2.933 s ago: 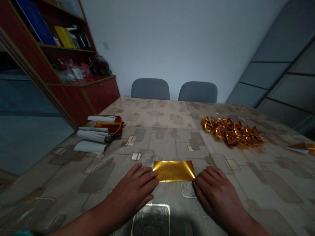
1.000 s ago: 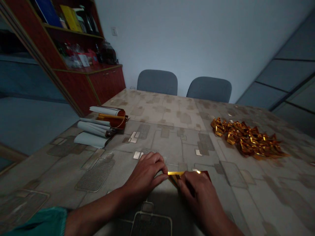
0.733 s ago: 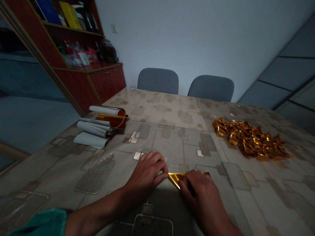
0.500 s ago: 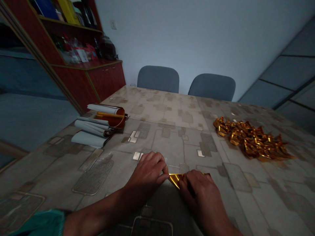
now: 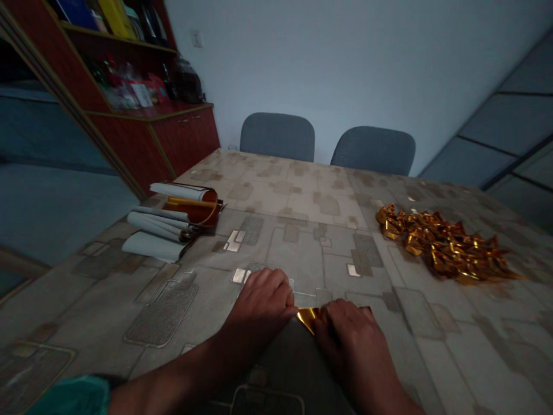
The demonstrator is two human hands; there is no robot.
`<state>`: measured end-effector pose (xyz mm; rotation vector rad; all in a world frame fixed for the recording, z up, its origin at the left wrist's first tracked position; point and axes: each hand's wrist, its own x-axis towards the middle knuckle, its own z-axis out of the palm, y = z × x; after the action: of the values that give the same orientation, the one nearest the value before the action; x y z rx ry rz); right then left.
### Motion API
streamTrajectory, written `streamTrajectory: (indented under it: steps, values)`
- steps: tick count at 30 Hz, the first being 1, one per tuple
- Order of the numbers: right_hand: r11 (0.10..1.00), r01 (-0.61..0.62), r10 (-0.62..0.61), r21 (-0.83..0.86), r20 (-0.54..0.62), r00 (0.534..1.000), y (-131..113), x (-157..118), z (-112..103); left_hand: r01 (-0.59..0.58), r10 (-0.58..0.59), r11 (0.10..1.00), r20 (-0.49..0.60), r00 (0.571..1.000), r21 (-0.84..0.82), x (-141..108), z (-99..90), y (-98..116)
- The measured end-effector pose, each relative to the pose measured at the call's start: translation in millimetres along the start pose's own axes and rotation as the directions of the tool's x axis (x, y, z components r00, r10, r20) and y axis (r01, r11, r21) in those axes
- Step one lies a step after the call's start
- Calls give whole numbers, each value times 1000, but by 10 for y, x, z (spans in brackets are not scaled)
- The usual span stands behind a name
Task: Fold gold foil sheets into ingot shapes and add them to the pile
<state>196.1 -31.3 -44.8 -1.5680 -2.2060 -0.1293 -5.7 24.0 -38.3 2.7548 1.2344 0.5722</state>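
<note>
Now the shiny gold foil sheet (image 5: 308, 318) lies folded on the patterned grey-beige vinyl worktop (image 5: 302, 253), only a small bright triangular corner showing between the person's two bare hands; the fold appears made, but its full shape is hidden. The right hand (image 5: 352, 340) is closed down over most of the sheet, its fingers pressing it flat; a thin dark edge pokes out past the knuckles at about 2 o'clock. The left hand (image 5: 259, 302) sits curled at 9 o'clock, its fingertips (image 5: 290, 308) touching or just beside the foil's left tip; whether it pinches anything, I cannot tell. At 2 o'clock lies a heap of crumpled gold foil shapes (image 5: 444, 248), too jumbled to count; at 10 o'clock, white paper rolls (image 5: 158, 227) rest beside a curled reddish-gold foil roll (image 5: 192, 208). A teal sleeve (image 5: 73, 397) is cut off at the lower left edge.
</note>
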Motion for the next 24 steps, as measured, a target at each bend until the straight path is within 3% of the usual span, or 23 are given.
streamTrajectory:
  steps: [13, 17, 21, 24]
  values:
    - [991, -96, 94, 88, 27, 995, -18, 44, -23, 31, -31, 999, -10, 999, 19, 49, -50, 32]
    - [992, -110, 109, 62, 29, 994, -34, 52, -39, -108, 103, 992, -63, 993, -73, 6, -83, 120]
    - [992, -118, 116, 50, 42, 992, -43, 43, -40, -138, 154, 950, 35, 987, -278, -132, -75, 261]
    - [992, -123, 121, 42, 57, 991, -41, 31, -24, -283, 289, 932, -7, 957, -227, -247, -20, 306]
